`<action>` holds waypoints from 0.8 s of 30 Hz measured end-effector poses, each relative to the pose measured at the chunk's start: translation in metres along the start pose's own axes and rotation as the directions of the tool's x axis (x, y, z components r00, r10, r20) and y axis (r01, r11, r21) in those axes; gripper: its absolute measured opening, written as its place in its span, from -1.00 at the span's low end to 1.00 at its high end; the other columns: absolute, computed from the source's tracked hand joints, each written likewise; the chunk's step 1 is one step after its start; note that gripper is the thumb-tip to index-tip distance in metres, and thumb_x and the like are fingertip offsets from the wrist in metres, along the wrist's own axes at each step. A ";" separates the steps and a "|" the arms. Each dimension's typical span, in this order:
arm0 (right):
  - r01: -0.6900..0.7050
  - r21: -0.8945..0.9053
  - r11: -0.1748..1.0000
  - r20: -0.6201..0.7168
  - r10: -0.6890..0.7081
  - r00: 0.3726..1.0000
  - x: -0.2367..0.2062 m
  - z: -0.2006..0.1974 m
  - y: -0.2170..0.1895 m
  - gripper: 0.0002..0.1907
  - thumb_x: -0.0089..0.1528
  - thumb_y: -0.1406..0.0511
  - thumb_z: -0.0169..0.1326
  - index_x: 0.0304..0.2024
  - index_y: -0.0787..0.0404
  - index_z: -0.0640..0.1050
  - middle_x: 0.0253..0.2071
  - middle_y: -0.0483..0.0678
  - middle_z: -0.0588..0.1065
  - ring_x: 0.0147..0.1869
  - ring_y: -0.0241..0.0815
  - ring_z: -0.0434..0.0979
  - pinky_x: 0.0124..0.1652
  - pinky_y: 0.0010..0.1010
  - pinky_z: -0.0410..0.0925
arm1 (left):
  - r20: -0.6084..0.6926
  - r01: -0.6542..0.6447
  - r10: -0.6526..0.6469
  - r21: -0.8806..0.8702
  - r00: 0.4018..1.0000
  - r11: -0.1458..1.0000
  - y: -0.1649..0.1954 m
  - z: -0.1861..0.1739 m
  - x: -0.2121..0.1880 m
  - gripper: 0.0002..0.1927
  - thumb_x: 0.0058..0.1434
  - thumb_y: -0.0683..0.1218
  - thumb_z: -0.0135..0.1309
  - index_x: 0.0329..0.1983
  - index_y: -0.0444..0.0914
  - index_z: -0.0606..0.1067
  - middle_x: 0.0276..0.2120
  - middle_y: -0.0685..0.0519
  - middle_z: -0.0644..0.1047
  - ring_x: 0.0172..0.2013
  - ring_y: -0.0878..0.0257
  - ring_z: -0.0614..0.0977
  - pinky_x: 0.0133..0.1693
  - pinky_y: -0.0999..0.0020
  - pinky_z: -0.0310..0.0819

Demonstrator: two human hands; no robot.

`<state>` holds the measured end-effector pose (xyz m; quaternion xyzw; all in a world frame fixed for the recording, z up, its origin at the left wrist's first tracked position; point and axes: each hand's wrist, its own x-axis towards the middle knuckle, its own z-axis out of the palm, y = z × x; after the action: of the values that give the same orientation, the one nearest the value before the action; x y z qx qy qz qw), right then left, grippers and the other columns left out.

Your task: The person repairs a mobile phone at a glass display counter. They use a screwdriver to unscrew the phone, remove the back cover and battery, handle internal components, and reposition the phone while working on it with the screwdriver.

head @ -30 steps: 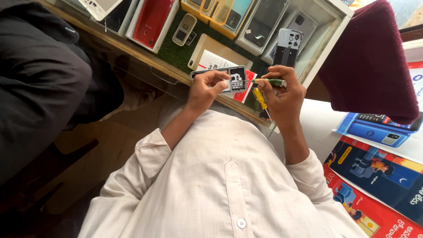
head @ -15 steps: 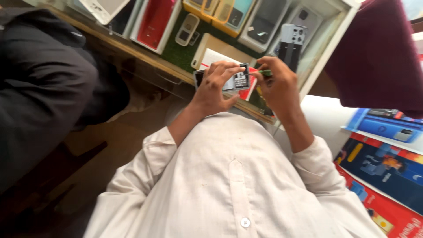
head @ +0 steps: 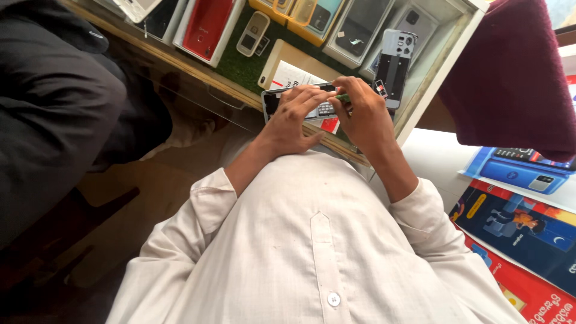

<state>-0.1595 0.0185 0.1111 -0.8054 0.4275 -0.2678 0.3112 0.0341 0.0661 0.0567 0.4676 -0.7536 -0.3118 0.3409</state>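
Nearest us, our left hand (head: pixel 294 120) clamps the opened dark phone with its exposed circuit board (head: pixel 303 108) against the wooden bench edge (head: pixel 198 72), likely to steady it. Our right hand (head: pixel 363 117) pinches a thin green-handled tool (head: pixel 342 97) over that phone. Just beyond the phone lies a grey phone back cover (head: pixel 396 60); farther beyond, a red phone case (head: pixel 207 24).

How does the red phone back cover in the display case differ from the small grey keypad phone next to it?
The red phone back cover is large, glossy and plain; the small grey keypad phone is much smaller, with rounded ends and a dark window. The cover lies in a white tray; the keypad phone lies on green matting. Both lie flat, untouched by either hand.
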 end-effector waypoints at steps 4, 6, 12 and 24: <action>-0.008 -0.007 1.000 0.007 0.009 1.000 0.001 0.002 0.000 -0.71 0.32 0.46 0.20 0.06 0.33 0.46 -0.12 0.08 0.54 -0.18 -0.10 0.67 -0.21 -0.37 0.53 | 0.005 0.007 -0.007 0.000 1.000 1.000 -0.001 0.000 -0.001 -0.16 -0.01 -0.05 0.35 0.39 -0.17 0.35 0.22 -0.07 0.44 0.34 0.02 0.36 0.35 0.04 0.12; -0.007 -0.010 1.000 0.010 0.007 1.000 0.002 0.003 0.000 -0.71 0.32 0.46 0.20 0.06 0.32 0.46 -0.12 0.08 0.54 -0.16 -0.10 0.68 -0.21 -0.37 0.53 | 0.011 0.010 -0.010 -0.001 1.000 1.000 -0.002 0.000 -0.001 -0.16 0.00 -0.05 0.35 0.39 -0.17 0.34 0.22 -0.06 0.44 0.34 0.02 0.36 0.34 0.03 0.12; -0.016 -0.027 1.000 0.015 0.017 1.000 0.002 0.004 -0.002 -0.70 0.30 0.45 0.21 0.06 0.32 0.46 -0.13 0.07 0.54 -0.18 -0.08 0.68 -0.22 -0.35 0.52 | 0.022 0.024 -0.024 0.002 0.999 1.000 -0.003 0.001 0.000 -0.16 -0.01 -0.04 0.36 0.39 -0.16 0.34 0.20 -0.06 0.44 0.33 0.03 0.36 0.33 0.01 0.12; 0.057 -0.097 0.994 0.061 -0.052 0.997 0.006 0.000 -0.005 -0.75 0.29 0.45 0.21 -0.01 0.30 0.48 -0.11 0.08 0.52 -0.14 0.00 0.66 -0.19 -0.29 0.51 | 0.012 0.031 -0.031 0.022 0.999 0.999 -0.007 0.004 -0.001 -0.17 0.00 -0.03 0.37 0.38 -0.19 0.35 0.21 -0.08 0.44 0.33 0.01 0.34 0.35 -0.02 0.09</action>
<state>-0.1540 0.0161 0.1156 -0.8386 0.4088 -0.2310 0.2760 0.0349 0.0649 0.0490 0.4811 -0.7517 -0.3116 0.3262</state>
